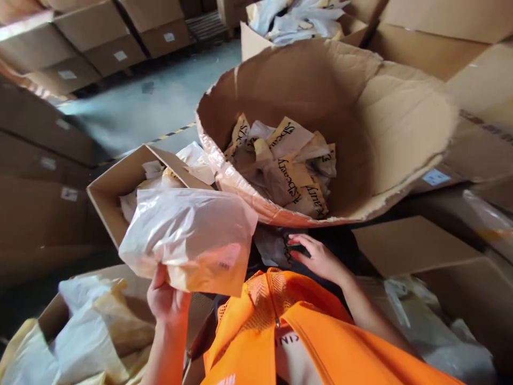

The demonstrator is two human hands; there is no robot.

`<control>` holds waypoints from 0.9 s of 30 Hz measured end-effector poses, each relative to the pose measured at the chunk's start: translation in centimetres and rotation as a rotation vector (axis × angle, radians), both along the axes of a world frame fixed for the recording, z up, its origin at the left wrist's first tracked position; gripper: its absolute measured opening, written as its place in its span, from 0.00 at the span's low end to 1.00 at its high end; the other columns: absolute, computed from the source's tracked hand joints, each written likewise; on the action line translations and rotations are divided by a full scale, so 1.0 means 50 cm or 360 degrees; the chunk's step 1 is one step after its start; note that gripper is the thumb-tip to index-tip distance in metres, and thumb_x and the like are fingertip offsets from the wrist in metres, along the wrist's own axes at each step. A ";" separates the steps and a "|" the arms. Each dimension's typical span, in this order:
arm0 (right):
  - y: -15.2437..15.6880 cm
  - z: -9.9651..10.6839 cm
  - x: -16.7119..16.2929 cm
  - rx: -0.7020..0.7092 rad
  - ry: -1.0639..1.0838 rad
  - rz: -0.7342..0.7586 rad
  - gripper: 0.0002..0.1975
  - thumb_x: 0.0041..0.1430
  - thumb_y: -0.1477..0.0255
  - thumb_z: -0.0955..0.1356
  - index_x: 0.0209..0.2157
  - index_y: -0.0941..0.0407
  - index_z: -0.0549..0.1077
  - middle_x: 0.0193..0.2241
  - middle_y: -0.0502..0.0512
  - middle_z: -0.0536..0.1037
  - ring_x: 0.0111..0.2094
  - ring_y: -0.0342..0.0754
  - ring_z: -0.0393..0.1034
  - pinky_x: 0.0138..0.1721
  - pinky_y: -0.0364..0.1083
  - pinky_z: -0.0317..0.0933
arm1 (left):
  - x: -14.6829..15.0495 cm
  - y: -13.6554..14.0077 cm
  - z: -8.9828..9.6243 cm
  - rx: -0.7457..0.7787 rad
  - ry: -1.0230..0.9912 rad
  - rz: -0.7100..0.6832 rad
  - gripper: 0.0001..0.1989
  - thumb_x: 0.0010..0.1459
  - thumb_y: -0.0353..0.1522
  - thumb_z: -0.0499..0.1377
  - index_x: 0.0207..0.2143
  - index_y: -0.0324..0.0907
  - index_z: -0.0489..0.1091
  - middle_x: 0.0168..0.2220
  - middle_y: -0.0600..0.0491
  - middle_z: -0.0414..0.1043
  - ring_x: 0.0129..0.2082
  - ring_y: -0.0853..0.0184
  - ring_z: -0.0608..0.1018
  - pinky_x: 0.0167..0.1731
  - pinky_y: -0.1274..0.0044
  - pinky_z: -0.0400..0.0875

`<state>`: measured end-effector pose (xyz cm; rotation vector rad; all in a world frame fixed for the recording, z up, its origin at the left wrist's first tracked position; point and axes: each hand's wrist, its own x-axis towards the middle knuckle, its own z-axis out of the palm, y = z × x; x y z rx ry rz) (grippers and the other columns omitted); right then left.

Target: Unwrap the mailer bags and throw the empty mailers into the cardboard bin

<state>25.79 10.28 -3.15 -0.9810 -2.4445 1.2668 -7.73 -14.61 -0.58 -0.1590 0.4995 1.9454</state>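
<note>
Holding up a clear plastic bag (pixel 192 235) with our left hand (pixel 166 299), we grip it by its lower edge, fingers closed on it, in front of our chest. Inside it we see something pale and yellowish, and a small label near the bottom corner. Our right hand (pixel 318 259) is open, fingers spread, empty, hovering low over a dark packet (pixel 274 246) just below the big torn cardboard bin (pixel 401 123). That bin tilts toward us and holds a heap of tan printed packets (pixel 288 166). Behind the raised bag sits a smaller open box (pixel 108 195) with more pale bags in it. Our orange vest (pixel 288 331) fills the bottom of the view.
</note>
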 end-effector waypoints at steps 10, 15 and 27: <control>0.032 0.052 0.163 0.0315 -0.0156 -0.0426 0.14 0.67 0.60 0.65 0.49 0.49 0.73 0.51 0.54 0.79 0.51 0.55 0.77 0.56 0.56 0.71 | 0.158 0.109 -0.103 -0.1025 -0.0435 -0.0011 0.29 0.68 0.29 0.44 0.70 0.39 0.57 0.44 0.43 0.82 0.42 0.59 0.84 0.53 0.65 0.76; 0.007 0.042 0.133 0.0170 -0.0136 -0.0319 0.12 0.66 0.62 0.65 0.47 0.50 0.73 0.50 0.54 0.80 0.51 0.55 0.77 0.55 0.56 0.72 | 0.153 0.115 -0.104 -0.1214 -0.0407 -0.0007 0.29 0.69 0.31 0.43 0.71 0.37 0.52 0.46 0.43 0.80 0.40 0.59 0.83 0.46 0.68 0.79; 0.005 0.084 0.131 0.0184 -0.0184 -0.0322 0.13 0.66 0.61 0.65 0.48 0.50 0.75 0.50 0.55 0.79 0.52 0.55 0.76 0.59 0.56 0.69 | 0.145 0.110 -0.106 -0.1330 -0.0228 -0.0154 0.29 0.71 0.32 0.41 0.71 0.36 0.53 0.50 0.44 0.79 0.47 0.61 0.81 0.50 0.73 0.75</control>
